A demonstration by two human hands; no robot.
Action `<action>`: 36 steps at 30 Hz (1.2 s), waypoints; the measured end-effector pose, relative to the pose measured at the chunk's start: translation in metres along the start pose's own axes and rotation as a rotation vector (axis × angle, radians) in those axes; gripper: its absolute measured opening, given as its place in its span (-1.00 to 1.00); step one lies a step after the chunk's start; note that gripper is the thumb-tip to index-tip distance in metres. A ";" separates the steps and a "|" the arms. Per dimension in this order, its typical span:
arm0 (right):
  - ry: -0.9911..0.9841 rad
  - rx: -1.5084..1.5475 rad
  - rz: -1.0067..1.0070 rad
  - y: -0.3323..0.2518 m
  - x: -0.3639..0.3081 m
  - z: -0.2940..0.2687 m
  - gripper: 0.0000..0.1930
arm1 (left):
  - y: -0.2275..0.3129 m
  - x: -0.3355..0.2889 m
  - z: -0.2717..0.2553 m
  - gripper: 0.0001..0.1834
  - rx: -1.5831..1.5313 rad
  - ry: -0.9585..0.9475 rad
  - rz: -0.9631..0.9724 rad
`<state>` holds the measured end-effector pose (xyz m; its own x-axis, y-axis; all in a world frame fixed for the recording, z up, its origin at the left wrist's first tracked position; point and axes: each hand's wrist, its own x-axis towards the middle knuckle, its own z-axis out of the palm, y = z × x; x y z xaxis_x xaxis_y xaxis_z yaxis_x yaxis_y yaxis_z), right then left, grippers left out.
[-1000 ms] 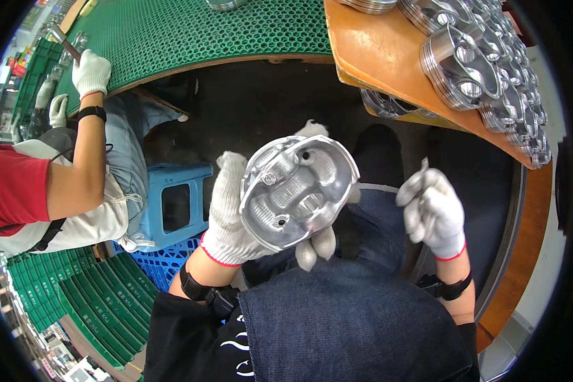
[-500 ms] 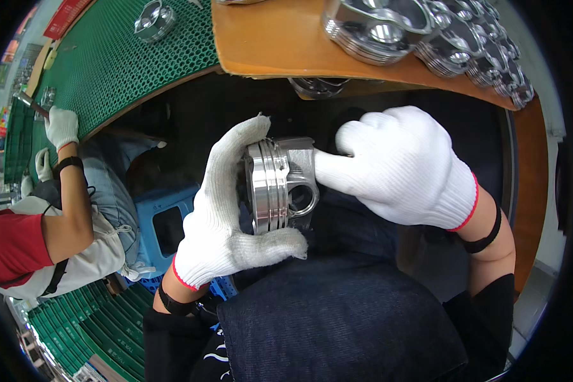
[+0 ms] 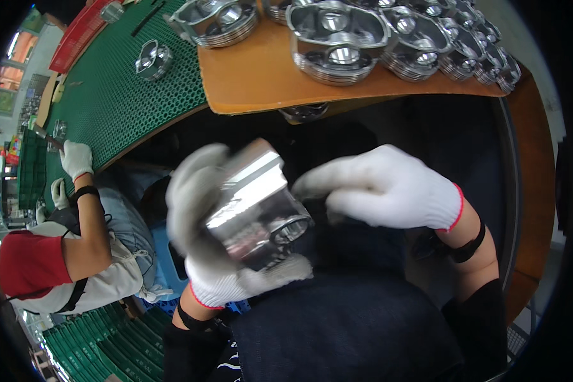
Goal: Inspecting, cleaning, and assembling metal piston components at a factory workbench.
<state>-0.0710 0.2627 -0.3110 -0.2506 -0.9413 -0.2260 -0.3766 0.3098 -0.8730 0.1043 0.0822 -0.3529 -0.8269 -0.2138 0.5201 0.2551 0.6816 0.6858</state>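
A shiny metal piston [image 3: 258, 207] is held in my gloved left hand [image 3: 194, 219], with the fingers wrapped around one side and the thumb along its lower edge. It is tilted, and the round pin hole faces toward my right. Both the piston and the fingers are blurred by motion. My gloved right hand [image 3: 388, 188] hovers just right of the piston with its fingers stretched toward it and nothing in them. Whether a fingertip touches the metal, I cannot tell. Both gloves are white knit with red cuffs.
Several pistons [image 3: 340, 48] stand on an orange-brown board [image 3: 254, 92] ahead. To its left, a green mesh-topped bench [image 3: 121, 83] carries another piston [image 3: 153, 60]. A co-worker's gloved hand [image 3: 76, 158] holds a tool at that bench. Green crates [image 3: 102, 340] lie lower left, near a blue stool [image 3: 167, 261].
The piston has turned in my left hand, from ring grooves upright to a tilted pose. My right fist has opened into stretched fingers. The bench and board appear lower in view.
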 end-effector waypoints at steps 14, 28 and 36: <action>0.274 -0.889 -0.344 0.015 -0.009 0.000 -0.72 | -0.006 0.003 0.025 0.32 -0.453 -0.140 -0.445; 0.010 0.026 -0.079 0.028 0.019 0.032 -0.67 | -0.021 0.001 0.011 0.23 -0.150 0.057 -0.163; 0.811 -0.338 -0.323 0.022 -0.006 -0.031 -0.57 | -0.179 0.027 -0.127 -0.52 -0.671 0.781 -0.635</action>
<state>-0.1054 0.2789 -0.3154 -0.5862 -0.6469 0.4876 -0.7440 0.1918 -0.6401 0.1001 -0.1343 -0.3971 -0.4329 -0.9014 0.0028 0.3138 -0.1477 0.9379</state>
